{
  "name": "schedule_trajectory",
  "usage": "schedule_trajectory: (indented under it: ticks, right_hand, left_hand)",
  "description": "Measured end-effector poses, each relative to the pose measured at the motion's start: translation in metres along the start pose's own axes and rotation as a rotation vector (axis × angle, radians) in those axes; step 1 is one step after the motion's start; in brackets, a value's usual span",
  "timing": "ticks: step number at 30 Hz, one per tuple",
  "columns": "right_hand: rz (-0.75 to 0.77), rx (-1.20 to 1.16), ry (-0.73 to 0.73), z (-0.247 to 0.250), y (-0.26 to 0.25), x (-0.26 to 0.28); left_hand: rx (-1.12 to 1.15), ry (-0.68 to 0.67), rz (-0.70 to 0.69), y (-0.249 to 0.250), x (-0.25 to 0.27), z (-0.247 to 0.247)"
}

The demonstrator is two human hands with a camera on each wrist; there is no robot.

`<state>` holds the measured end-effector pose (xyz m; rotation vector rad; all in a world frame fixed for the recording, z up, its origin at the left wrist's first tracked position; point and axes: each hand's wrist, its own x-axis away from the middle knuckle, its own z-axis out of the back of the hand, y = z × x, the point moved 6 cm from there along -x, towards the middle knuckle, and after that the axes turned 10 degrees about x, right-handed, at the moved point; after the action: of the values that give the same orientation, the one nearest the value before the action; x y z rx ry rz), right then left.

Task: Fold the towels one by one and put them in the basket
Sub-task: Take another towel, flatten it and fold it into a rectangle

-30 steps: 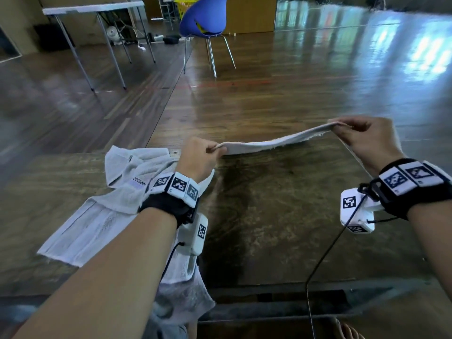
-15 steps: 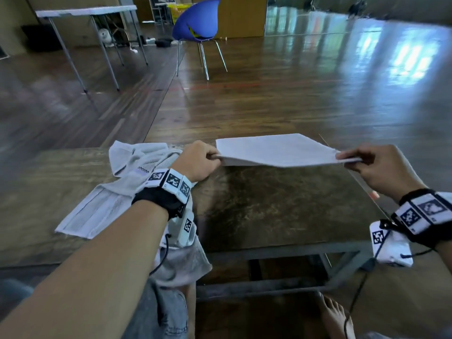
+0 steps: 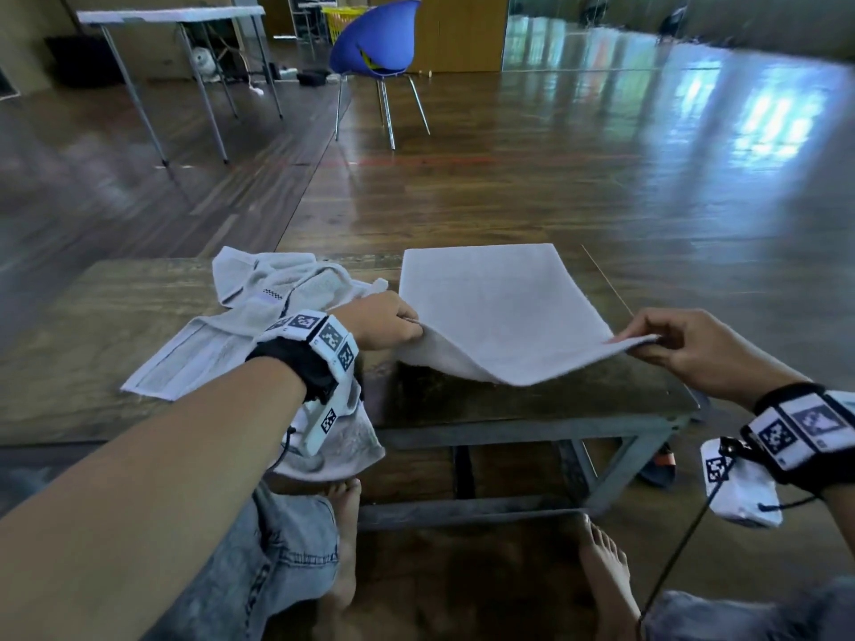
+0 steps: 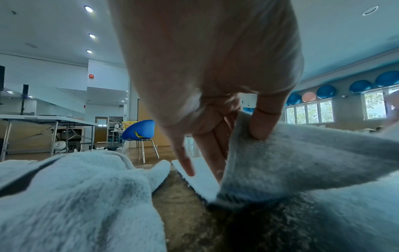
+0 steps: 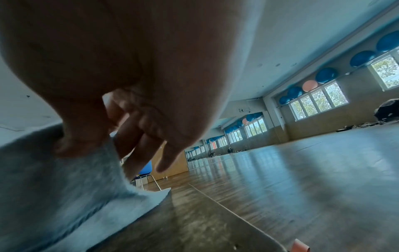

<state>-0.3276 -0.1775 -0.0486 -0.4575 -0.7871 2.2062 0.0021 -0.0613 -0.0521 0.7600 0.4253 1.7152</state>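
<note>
1. Pinching the near corners of the towel (image 3: 490, 312): our left hand (image 3: 384, 319) at 9 o'clock, right hand (image 3: 694, 347) at 3, thumb over fingers on cloth.
2. Towel runs toward 12, far end on the table (image 3: 532, 409), near edge lifted and sagging between grips (both equally near).
3. We'd guess near edge goes over to 12.
4. Unfolded pile (image 3: 259, 312) at 9; dark worn tabletop, glossy wood-floored hall, blue chair (image 3: 374, 43); no basket clearly seen.
</note>
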Motion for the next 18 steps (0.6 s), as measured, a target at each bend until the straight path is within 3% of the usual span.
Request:
schedule_trajectory:
  ticks: [3,5,8,11,14,18]
  right_hand:
    - [-0.057,0.048,-0.098,-0.002,0.01,0.008]
    - [-0.119,0.047,-0.252,-0.009,0.016,0.014]
    - [-0.167,0.072,-0.416,-0.02,0.019,0.02]
    - [-0.138,0.117,-0.201,-0.015,0.017,0.008]
    - [-0.107,0.211,0.035,-0.013,0.014,-0.006]
    - [-0.08,0.279,-0.011,-0.033,0.007,-0.018]
  left_hand:
    - [0.093,-0.091,0.189,-0.014,0.005,-0.008]
    - [0.269,-0.196,0.341,-0.025,0.012,-0.016]
    - [0.353,-0.322,0.417,-0.024,0.022,-0.024]
    - [0.331,-0.165,0.312,-0.019,0.008,-0.013]
    - [0.15,0.038,0.142,-0.017,-0.007,0.002]
    - [-0.021,0.081,-0.009,-0.018,-0.015,-0.001]
